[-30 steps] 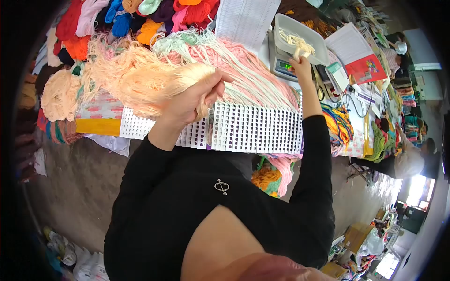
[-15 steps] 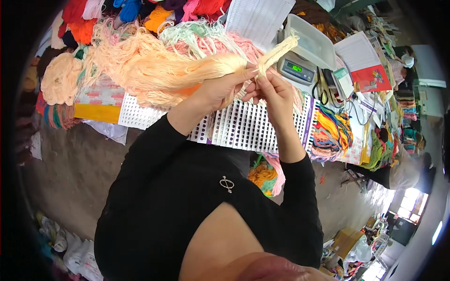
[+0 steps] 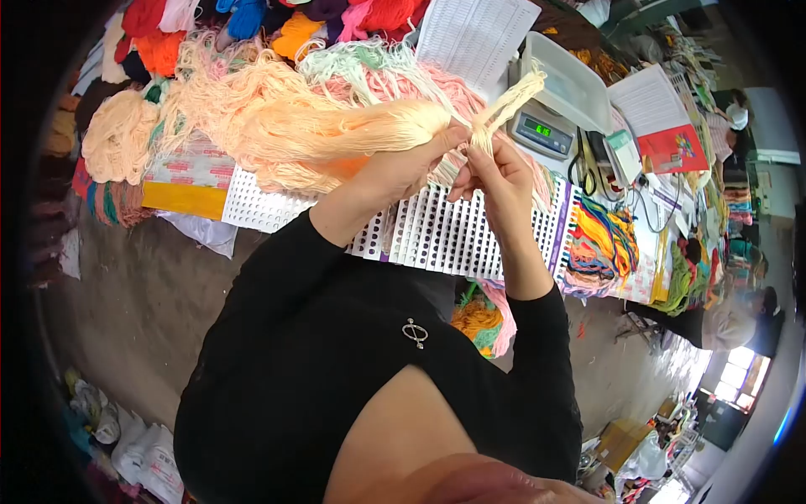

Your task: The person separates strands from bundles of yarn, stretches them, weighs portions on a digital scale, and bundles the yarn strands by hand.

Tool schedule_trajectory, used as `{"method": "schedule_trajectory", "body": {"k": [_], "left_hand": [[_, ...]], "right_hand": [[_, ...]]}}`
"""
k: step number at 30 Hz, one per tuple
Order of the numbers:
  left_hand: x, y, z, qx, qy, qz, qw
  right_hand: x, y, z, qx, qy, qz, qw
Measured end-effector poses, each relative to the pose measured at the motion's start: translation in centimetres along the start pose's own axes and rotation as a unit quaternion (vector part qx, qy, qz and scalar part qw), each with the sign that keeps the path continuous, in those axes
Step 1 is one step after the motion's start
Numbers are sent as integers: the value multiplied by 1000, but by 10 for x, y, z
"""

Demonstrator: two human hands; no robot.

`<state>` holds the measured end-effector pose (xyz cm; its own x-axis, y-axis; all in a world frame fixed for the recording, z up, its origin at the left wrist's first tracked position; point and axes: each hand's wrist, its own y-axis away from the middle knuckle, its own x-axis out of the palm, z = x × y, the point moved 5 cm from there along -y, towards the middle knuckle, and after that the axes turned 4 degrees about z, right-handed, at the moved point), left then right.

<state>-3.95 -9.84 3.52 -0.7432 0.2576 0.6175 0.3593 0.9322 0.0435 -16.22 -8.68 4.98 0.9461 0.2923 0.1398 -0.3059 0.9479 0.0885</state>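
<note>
Both of my hands are raised together over the front of the table. My left hand [image 3: 413,170] is closed around the near end of a thick peach yarn skein [image 3: 361,130], with thumb and index finger reaching toward the other hand. Beside it, my right hand [image 3: 502,176] pinches a pale cream yarn bundle [image 3: 510,99], whose loose end sticks up to the right. The fingertips of the two hands almost meet where the strands come together, and the exact grip there is partly hidden. Below them lie white punched cards [image 3: 449,231] with rows of holes.
Right of my hands stand a digital scale [image 3: 541,133] with a lit green display and a clear plastic tub [image 3: 567,80]. Scissors [image 3: 583,164] and a red-and-white booklet [image 3: 672,143] lie farther right. Multicoloured yarn [image 3: 600,244] hangs over the table edge. A printed sheet [image 3: 474,38] lies behind.
The view has shifted slightly, so the table sits a little farther right. The cream bundle's strands have spread apart into a loop-like shape. The digits on the scale have changed.
</note>
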Motion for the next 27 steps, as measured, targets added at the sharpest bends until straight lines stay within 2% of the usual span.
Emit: {"method": "schedule_trajectory", "body": {"k": [1, 7, 8, 10, 11, 13, 14, 15, 16, 17, 18, 19, 20, 21, 22, 23, 24, 25, 26, 27], "left_hand": [[0, -1, -1, -6, -3, -18, 1000], [-6, -1, 2, 5, 8, 10, 1000], [-20, -2, 13, -84, 15, 16, 996], [-11, -3, -9, -6, 69, -3, 998], [-6, -4, -20, 33, 94, -9, 995], [-19, -5, -41, 78, 199, -23, 977], [-33, -7, -51, 85, 257, -16, 963], [-53, -8, -65, 73, 348, 69, 932], [-69, -9, -87, 99, 338, 124, 928], [-84, -11, -108, 87, 406, 224, 882], [-113, -11, -128, 75, 371, 236, 895], [-145, -14, -147, 58, 337, 255, 905], [-193, -7, -173, 201, 133, 145, 959], [-233, -4, -199, 244, 0, 17, 970], [-270, 8, -228, 262, -176, -159, 936], [-298, 20, -254, 236, -353, -305, 852], [-317, 34, -274, 211, -421, -379, 796], [-332, 50, -283, 199, -419, -430, 774], [-335, 61, -287, 218, -389, -436, 782], [-334, 71, -290, 246, -339, -423, 804]], "right_hand": [[-1, 0, 0, -13, -2, 3, 1000], [-8, 1, -2, -26, -34, -7, 999], [-11, 2, 1, -27, -62, -31, 997], [-23, -1, 6, -46, -134, -75, 987], [-36, -1, 11, -77, -195, -121, 970], [-75, 1, 24, -67, -350, -145, 923], [-96, 3, 40, -119, -372, -28, 920], [-122, 7, 52, -143, -370, -58, 916], [-148, 15, 67, -193, -349, -74, 914], [-183, 26, 79, -237, -346, -113, 901], [-216, 35, 88, -249, -389, -102, 881], [-253, 47, 96, -271, -390, -135, 870], [-287, 61, 102, -295, -372, -161, 865], [-323, 81, 110, -321, -351, -191, 859], [-354, 100, 116, -321, -336, -226, 856], [-371, 125, 126, -333, -278, -335, 837], [-384, 143, 131, -332, -221, -432, 809], [-420, 161, 131, -346, -223, -392, 822], [-425, 174, 137, -340, -177, -425, 820], [-423, 175, 142, -310, -160, -377, 858]]}}
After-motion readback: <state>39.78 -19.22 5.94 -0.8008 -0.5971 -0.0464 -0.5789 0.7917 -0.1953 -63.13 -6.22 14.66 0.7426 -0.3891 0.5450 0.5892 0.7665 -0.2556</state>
